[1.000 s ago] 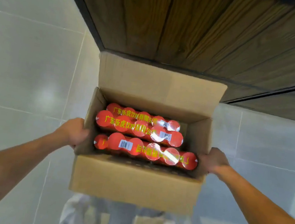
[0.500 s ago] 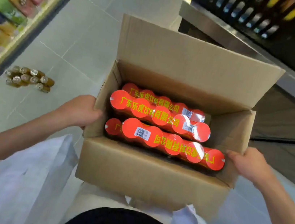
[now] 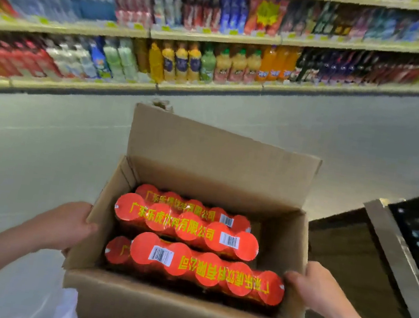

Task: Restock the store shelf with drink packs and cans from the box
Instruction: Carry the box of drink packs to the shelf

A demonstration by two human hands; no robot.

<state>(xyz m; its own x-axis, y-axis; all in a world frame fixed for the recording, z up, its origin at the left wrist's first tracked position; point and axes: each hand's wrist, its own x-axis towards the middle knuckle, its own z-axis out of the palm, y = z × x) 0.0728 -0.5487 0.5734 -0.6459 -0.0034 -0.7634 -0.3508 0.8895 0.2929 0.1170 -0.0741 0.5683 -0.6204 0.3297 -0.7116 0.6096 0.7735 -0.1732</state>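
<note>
Box: we hold the box (image 3: pixel 181 316) up in front of us, near and in the middle. It is open, and its far flap stands up.
Packs: the red drink packs (image 3: pixel 187 228) lie in rows inside the box. They have yellow writing and shiny wrap.
Left hand: our left hand (image 3: pixel 67 225) grips the left wall of the box, thumb over the rim.
Right hand: our right hand (image 3: pixel 317 287) grips the right wall at its near end.
Floor: the grey floor (image 3: pixel 43 149) lies between the box and the shelf.
Shelf: the long shelf (image 3: pixel 79 84) is far away, full of blurry bottles (image 3: pixel 181 60).
Counter: a dark counter (image 3: pixel 345 258) with a metal edge is on the right, near the box.
</note>
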